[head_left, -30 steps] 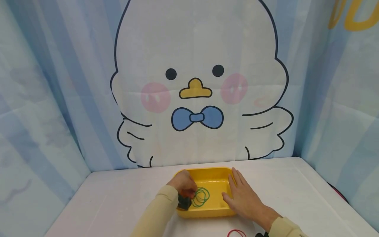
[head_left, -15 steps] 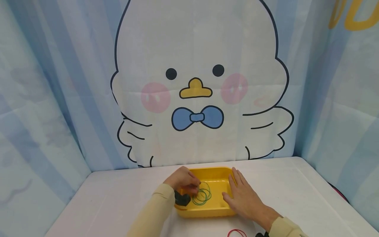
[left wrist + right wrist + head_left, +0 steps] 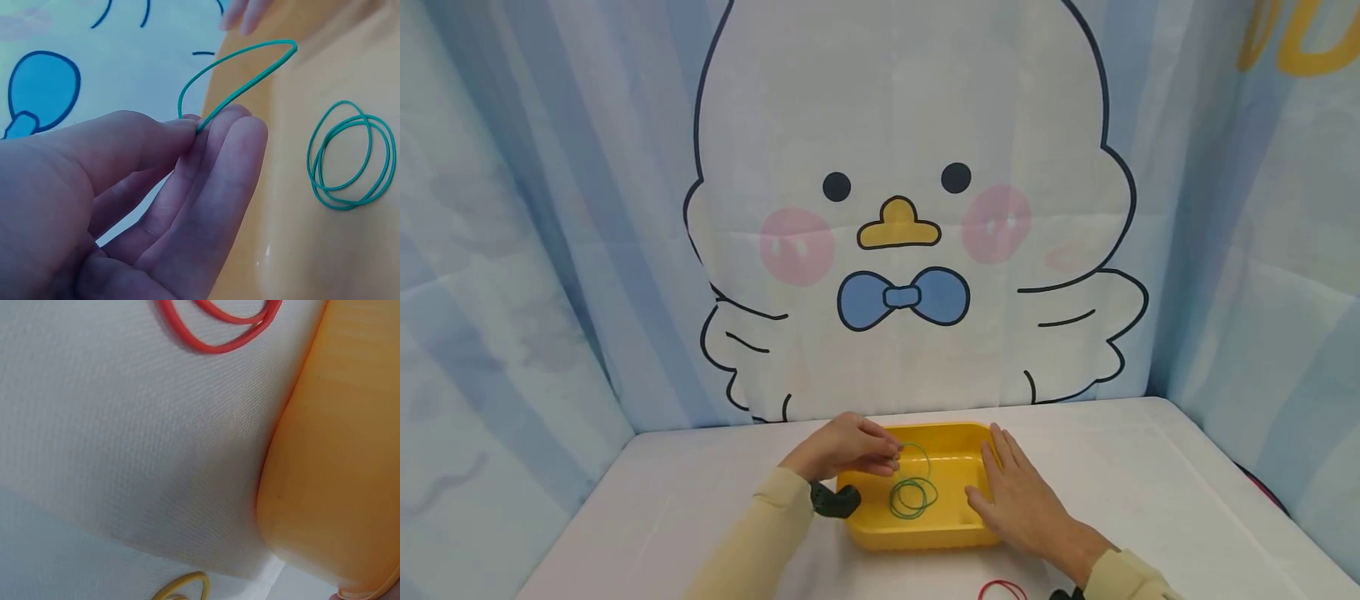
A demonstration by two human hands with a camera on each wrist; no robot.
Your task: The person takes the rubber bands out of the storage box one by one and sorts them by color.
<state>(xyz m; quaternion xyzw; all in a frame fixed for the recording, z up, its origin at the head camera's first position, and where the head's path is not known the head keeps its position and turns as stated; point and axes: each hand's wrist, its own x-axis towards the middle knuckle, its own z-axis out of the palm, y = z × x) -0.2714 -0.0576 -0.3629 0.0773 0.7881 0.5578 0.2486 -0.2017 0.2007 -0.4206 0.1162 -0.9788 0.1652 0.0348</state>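
Observation:
A green rubber band (image 3: 262, 75) is pinched between thumb and fingertips of my left hand (image 3: 842, 446), raised over the left side of the yellow tray (image 3: 955, 535). In the left wrist view the band stands out as a long loop. More green rubber bands (image 3: 320, 159) lie as overlapping loops on the tray floor, to the right of and below that hand. My right hand (image 3: 1026, 504) rests along the tray's right rim, its fingers straight and thumb spread over the inside. In the right wrist view only a bit of its fingers (image 3: 392, 595) shows.
Red rubber bands (image 3: 212, 347) lie on the white table (image 3: 700, 517) in front of the tray. A yellow rubber band (image 3: 203, 581) appears low in the right wrist view. A printed cartoon curtain (image 3: 895, 367) hangs behind the table, with more curtains at both sides.
My left hand has risen and moved left from inside the tray, drawing a green rubber band up from the others. The right hand has stayed at the tray's right rim.

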